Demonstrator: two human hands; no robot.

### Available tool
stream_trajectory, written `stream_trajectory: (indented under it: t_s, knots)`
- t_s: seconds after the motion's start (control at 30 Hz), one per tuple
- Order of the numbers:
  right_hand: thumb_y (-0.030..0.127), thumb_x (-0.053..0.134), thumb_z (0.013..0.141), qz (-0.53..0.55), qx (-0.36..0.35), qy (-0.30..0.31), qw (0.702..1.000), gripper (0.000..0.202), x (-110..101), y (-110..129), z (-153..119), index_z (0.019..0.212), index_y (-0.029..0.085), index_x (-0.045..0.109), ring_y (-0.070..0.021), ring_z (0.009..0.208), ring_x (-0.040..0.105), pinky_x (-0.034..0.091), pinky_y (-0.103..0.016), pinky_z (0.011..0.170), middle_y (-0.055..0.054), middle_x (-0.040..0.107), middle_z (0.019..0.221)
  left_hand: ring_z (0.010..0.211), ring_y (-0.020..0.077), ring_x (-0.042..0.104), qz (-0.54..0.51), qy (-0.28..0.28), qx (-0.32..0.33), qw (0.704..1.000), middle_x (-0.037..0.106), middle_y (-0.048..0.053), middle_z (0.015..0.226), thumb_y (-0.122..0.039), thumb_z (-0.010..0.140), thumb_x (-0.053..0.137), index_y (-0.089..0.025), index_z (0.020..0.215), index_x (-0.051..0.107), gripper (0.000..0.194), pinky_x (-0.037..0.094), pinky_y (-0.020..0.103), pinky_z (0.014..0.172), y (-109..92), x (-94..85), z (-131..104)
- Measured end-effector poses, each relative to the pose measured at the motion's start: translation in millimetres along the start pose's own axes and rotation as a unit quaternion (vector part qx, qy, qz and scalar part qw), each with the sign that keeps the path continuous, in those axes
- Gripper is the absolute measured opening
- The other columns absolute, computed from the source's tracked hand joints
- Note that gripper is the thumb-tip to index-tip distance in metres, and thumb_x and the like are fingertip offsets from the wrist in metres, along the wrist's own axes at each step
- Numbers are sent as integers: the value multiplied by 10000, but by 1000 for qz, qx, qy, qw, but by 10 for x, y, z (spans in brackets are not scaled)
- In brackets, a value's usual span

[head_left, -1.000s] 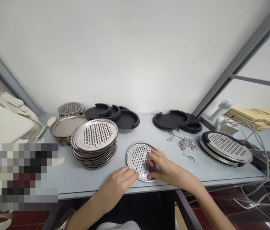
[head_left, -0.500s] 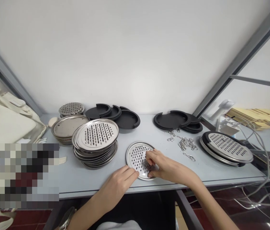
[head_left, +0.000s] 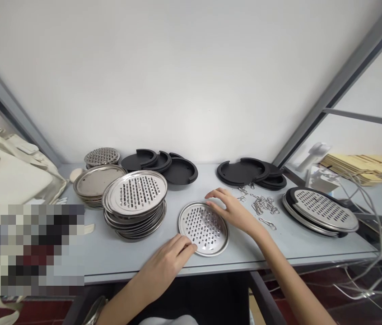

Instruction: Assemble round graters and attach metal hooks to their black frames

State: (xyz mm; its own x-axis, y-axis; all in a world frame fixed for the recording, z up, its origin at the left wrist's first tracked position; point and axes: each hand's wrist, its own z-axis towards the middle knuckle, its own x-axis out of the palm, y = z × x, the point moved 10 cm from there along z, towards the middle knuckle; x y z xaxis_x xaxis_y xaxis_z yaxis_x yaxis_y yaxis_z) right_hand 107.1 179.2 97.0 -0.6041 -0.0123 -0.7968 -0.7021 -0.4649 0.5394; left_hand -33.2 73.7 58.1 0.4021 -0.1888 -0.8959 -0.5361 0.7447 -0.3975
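We close our left hand (head_left: 167, 264) on the near rim of the grater (head_left: 202, 228), probably steadying it, our right hand (head_left: 233, 210) spread at its far edge.

The head view looks from the wearer's own head, above the near edge of the tabletop (head_left: 255, 246), facing forward and steeply enough down to show its surface. Beyond the far edge it meets the pale wall (head_left: 191, 81). It is near, within arm's reach of the left hand (head_left: 169, 259) and right hand (head_left: 231, 210), and wide, reaching past the near right corner
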Motion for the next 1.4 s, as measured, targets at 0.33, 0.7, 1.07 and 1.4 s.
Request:
stream_trajectory:
  t_s: [0.33,0.7,1.07,1.4]
  knots:
    - [289,395,987,2,-49,-18,999,294,193,136,-11,911,206,667,-213,1011,518,419,-393,948,-85,587,1040,948,148,535,22,-56,32,998,518,51,1015,26,884,357,-227,1216,524,449,489,271,857,-33,-59,-6]
    - [297,393,989,24,-40,-13,999,305,218,77,-31,923,211,679,-211,989,529,419,-395,934,-79,606,1020,907,146,518,23,-49,28,998,502,45,971,-4,911,367,-233,1201,540,408,476,261,827,-20,-24,-4]
    - [295,394,989,35,-32,-25,999,272,236,33,-74,1000,211,653,-210,1002,544,430,-382,936,-77,613,1034,956,159,515,6,-29,15,999,522,48,1025,64,862,338,-238,1267,498,530,482,298,877,7,18,1]
    - [307,388,988,29,-33,-23,999,301,223,62,-82,984,228,677,-223,1053,542,426,-419,966,-77,614,1102,955,164,528,-5,-25,8,1000,544,43,1021,-4,904,401,-236,1257,507,435,488,300,874,0,-5,-1]
